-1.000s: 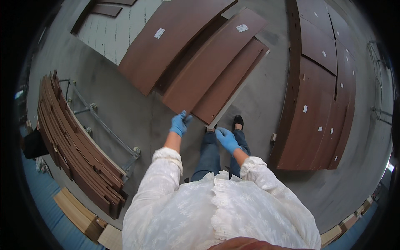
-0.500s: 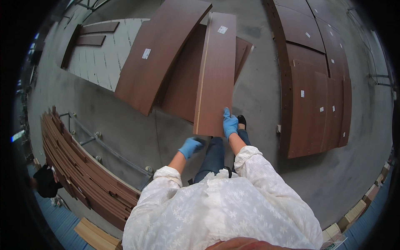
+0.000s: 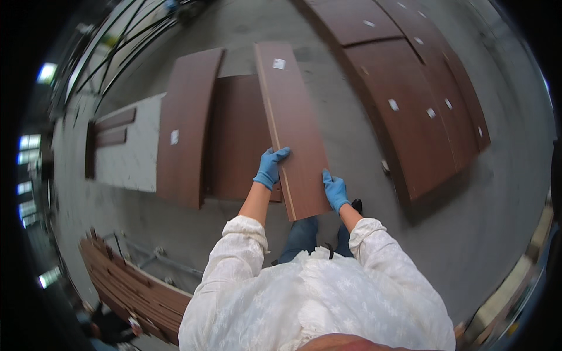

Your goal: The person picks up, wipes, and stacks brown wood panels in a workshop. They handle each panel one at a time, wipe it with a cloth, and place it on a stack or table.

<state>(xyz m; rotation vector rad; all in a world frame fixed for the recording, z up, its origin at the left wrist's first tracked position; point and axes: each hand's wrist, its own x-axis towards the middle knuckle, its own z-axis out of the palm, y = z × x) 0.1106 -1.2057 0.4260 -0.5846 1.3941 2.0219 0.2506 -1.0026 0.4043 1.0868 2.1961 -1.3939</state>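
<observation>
Narrow board (image 3: 295, 126): earlier about parallel with the large board (image 3: 186, 123), now angled away from it. Left hand (image 3: 271, 167): half a second ago off the narrow board, now gripping its left edge. Right hand (image 3: 336, 192): first by the pile's near corner, now gripping the right edge. Lower board (image 3: 237, 128): more face uncovered.

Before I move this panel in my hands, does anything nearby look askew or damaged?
I see no spill or damage. The labelled panel left of your held panel looks slightly odd: its far end sticks out past the pale board and wide brown panel beside it.
</observation>
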